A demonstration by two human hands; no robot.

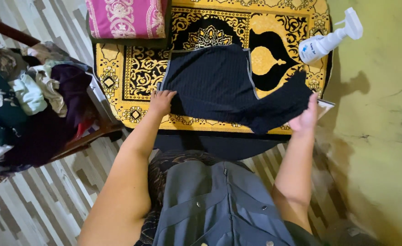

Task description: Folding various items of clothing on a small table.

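Observation:
A dark navy ribbed garment (pixel 214 82) lies spread on a yellow and black patterned mat (pixel 132 73). My left hand (pixel 161 101) rests flat on the garment's near left corner, fingers apart. My right hand (pixel 306 116) grips the garment's right part, a sleeve-like flap (pixel 280 102) lifted and drawn toward the near right edge of the mat.
A white spray bottle (pixel 328 41) lies at the mat's far right corner. A pink patterned cushion (pixel 126 17) sits at the mat's far left. A heap of mixed clothes (pixel 28 105) fills a chair on the left. Striped flooring runs beneath; a yellowish wall stands on the right.

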